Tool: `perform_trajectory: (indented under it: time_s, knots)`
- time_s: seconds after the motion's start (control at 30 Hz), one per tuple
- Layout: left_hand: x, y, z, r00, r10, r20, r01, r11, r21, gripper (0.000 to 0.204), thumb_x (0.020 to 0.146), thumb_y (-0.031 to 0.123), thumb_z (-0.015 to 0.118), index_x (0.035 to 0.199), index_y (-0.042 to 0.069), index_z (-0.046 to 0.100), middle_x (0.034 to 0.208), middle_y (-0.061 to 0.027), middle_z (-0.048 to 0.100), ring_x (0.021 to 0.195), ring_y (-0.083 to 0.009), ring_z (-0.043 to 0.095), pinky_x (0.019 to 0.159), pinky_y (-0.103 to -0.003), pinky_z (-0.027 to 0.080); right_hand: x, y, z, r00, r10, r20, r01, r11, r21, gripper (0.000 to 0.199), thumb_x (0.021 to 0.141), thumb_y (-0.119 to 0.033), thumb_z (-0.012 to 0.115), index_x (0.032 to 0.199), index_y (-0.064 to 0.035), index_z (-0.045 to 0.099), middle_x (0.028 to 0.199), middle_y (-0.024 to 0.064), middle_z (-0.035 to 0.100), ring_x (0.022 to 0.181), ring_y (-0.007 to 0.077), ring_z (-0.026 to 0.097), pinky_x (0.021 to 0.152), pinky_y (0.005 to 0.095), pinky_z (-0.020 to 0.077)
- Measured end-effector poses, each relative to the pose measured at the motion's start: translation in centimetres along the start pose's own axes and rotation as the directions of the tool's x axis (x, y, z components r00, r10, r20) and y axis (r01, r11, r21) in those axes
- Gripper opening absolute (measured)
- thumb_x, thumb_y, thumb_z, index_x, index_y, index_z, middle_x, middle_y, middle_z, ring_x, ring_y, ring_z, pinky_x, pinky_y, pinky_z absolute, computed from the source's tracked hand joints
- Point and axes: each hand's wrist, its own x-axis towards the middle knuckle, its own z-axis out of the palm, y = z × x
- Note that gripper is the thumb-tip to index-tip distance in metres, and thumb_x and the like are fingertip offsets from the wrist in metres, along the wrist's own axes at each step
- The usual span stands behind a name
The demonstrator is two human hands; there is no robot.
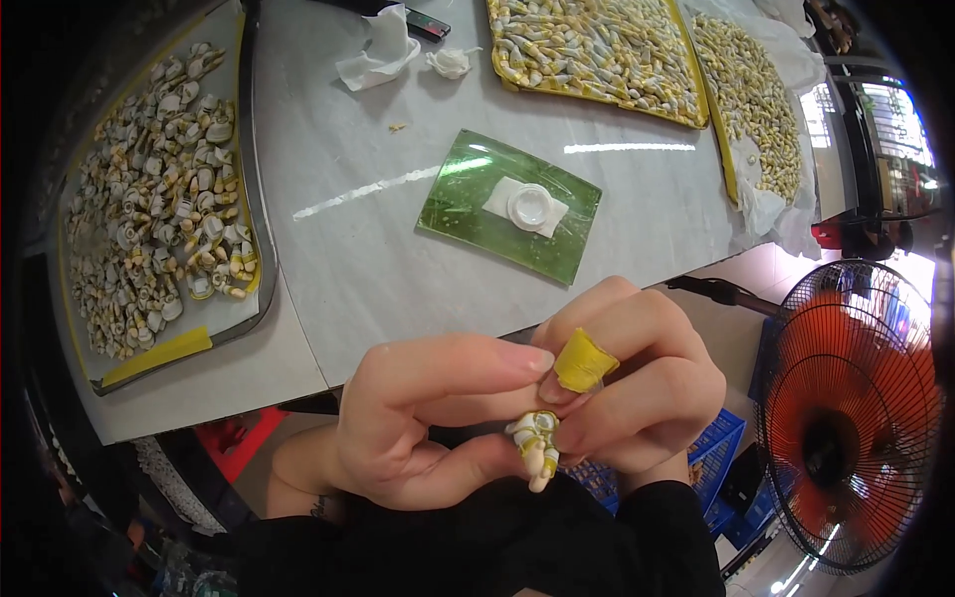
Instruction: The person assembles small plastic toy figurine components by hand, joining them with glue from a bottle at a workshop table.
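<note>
At lower centre, the left hand [418, 423] and right hand [637, 383] close fingertips on the small figure part [535, 443]. Pinch contact is slight; the part could slip floorward.

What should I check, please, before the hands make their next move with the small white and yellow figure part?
1. Part held: ok. The small white and yellow figure part is pinched between the left hand and the right hand.
2. Finger tape: ok. Yellow tape sits on a right fingertip.
3. Green pad with its white dish: ok, lying on the table, in front of the hands.
4. Dish contents: cannot tell.
5. Left tray of parts: ok, stocked.
6. Far trays: ok, filled.
</note>
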Motion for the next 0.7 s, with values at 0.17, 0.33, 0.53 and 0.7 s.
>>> perform_trajectory:
  time_s: [0.17,0.33,0.53,0.7]
  knots:
    - [-0.2,-0.1,-0.1,1.000,0.003,-0.012,-0.002,0.999,0.039,0.049,0.081,-0.002,0.060,0.117,0.003,0.027,0.082,-0.0191,0.061,0.071,-0.0203,0.058,0.060,-0.029,0.048,0.1,-0.1,0.0,0.999,0.044,0.023,-0.044,0.999,-0.030,0.018,0.066,-0.003,0.072,0.082,-0.0029,0.063,0.088,0.0107,0.053,0.075,0.0237,0.054,0.064,0.0302,0.0450]
    - [-0.4,-0.3,0.5,0.993,0.010,-0.117,-0.021,0.995,-0.095,0.046,0.078,-0.006,0.063,0.117,-0.008,0.038,0.103,-0.0190,0.061,0.094,-0.0210,0.063,0.080,-0.028,0.050,-0.1,0.0,-0.2,1.000,0.013,0.015,-0.012,0.996,-0.086,0.019,0.066,-0.002,0.072,0.082,-0.0029,0.063,0.088,0.0103,0.053,0.074,0.0233,0.054,0.064,0.0304,0.0448]
    - [-0.8,0.5,-0.3,0.994,-0.026,-0.106,0.037,0.994,0.104,0.040,0.083,-0.003,0.055,0.115,0.001,0.032,0.092,-0.0232,0.060,0.075,-0.0183,0.059,0.064,-0.026,0.048,0.5,-0.4,-0.1,0.996,0.079,0.044,-0.074,0.993,-0.091,0.023,0.065,-0.004,0.074,0.085,-0.0038,0.065,0.092,0.0118,0.055,0.079,0.0247,0.056,0.068,0.0308,0.0460]
    - [-1.3,3.7,-7.2,0.916,0.334,-0.221,0.075,0.399,0.914,0.038,0.065,-0.012,0.064,0.100,-0.001,0.058,0.094,-0.0117,0.063,0.080,-0.0227,0.062,0.068,-0.029,0.050,-0.5,-1.7,-2.2,0.928,0.138,-0.346,-0.206,0.964,-0.167,0.040,0.073,-0.032,0.069,0.089,0.0036,0.059,0.095,0.0174,0.055,0.087,0.0256,0.055,0.077,0.0348,0.0452]
